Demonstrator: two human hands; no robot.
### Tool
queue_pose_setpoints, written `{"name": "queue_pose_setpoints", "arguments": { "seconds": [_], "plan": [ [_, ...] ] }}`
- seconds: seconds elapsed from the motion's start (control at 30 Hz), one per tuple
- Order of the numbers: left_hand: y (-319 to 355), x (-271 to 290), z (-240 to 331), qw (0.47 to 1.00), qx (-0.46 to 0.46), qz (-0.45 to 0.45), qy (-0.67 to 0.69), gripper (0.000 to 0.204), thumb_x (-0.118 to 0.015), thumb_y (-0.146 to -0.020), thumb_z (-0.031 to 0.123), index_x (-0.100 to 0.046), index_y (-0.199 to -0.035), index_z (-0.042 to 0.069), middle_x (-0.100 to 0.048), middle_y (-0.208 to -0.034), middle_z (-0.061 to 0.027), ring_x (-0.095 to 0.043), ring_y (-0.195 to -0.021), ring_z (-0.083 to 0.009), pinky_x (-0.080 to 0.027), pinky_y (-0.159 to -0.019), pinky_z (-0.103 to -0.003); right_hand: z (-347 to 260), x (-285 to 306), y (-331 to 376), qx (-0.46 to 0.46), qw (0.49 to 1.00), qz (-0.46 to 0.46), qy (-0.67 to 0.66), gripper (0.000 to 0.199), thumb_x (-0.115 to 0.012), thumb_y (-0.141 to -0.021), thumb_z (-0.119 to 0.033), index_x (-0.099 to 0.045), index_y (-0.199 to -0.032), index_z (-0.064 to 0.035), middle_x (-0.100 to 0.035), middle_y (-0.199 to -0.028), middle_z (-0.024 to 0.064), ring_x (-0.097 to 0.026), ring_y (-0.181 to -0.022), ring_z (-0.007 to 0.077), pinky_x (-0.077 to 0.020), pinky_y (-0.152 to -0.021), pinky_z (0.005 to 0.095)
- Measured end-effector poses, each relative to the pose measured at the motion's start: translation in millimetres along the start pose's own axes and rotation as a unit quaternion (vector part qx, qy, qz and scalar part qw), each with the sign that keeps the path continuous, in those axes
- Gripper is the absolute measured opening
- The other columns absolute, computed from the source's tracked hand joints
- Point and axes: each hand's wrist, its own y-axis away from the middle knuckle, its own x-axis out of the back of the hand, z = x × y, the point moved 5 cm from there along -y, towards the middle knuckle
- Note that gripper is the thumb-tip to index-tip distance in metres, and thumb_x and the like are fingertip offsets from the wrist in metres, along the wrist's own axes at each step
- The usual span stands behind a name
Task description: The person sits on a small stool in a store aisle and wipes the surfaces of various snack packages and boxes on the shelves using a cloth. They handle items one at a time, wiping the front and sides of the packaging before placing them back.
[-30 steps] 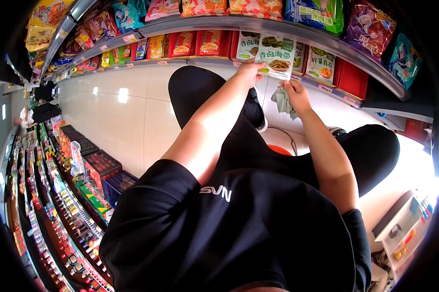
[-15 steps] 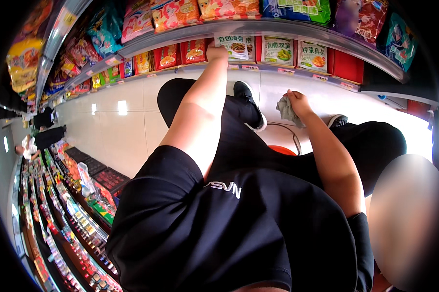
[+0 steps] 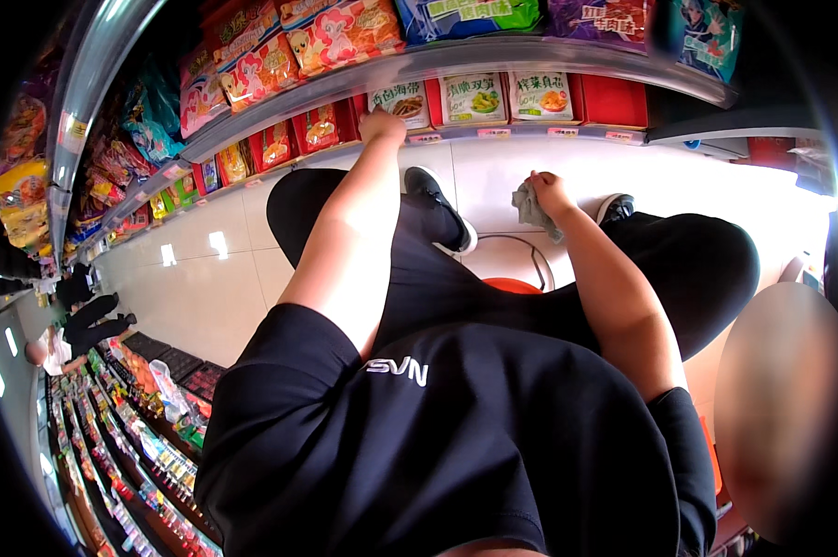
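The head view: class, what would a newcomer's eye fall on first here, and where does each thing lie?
Most likely the large black T-shirt with white lettering, filling the lower middle. Next, the bright packets along the upper shelf, with the left hand below them at a white packet on the lower shelf. Right of centre, the right hand holds a crumpled grey-green cloth over the pale floor.

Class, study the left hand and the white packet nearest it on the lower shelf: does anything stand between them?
Nothing visible does: the left hand overlaps, in view, the lower left corner of the white packet. The upper shelf's grey edge runs above both, not between them.
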Motion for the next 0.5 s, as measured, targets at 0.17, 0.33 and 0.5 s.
{"name": "queue_pose_setpoints", "arguments": {
  "seconds": [0.17,0.33,0.5],
  "plan": [
    [31,14,45,0.989,-0.135,0.049,0.033,0.05,-0.059,-0.08,0.016,-0.056,-0.128,0.005,-0.047,-0.133,-0.0275,-0.045,-0.126,-0.0389,-0.04,-0.104,-0.043,19,28,-53,0.0,0.973,0.173,-0.152,0.03,-0.06,-0.094,-0.029,-0.07,-0.096,-0.0007,-0.069,-0.084,0.0081,-0.06,-0.076,0.0175,-0.0489,-0.074,0.0336],
    [103,19,100,0.955,-0.208,-0.058,0.203,0.043,-0.063,-0.087,0.022,-0.058,-0.126,0.006,-0.064,-0.117,-0.0153,-0.063,-0.102,-0.0302,-0.049,-0.09,-0.039,72,93,-101,-0.163,0.908,0.209,-0.326,0.039,-0.062,-0.092,-0.036,-0.069,-0.101,0.0011,-0.07,-0.088,0.012,-0.063,-0.071,0.0212,-0.0521,-0.064,0.0367],
    [206,-8,139,0.797,-0.123,-0.392,0.443,0.038,-0.055,-0.097,0.014,-0.051,-0.133,0.004,-0.064,-0.119,-0.0102,-0.061,-0.109,-0.0183,-0.049,-0.09,-0.032,85,100,-130,-0.23,0.893,0.244,-0.3,0.055,-0.063,-0.089,-0.05,-0.068,-0.103,0.0031,-0.07,-0.095,0.0145,-0.066,-0.075,0.024,-0.0533,-0.065,0.04]
  ]
}}
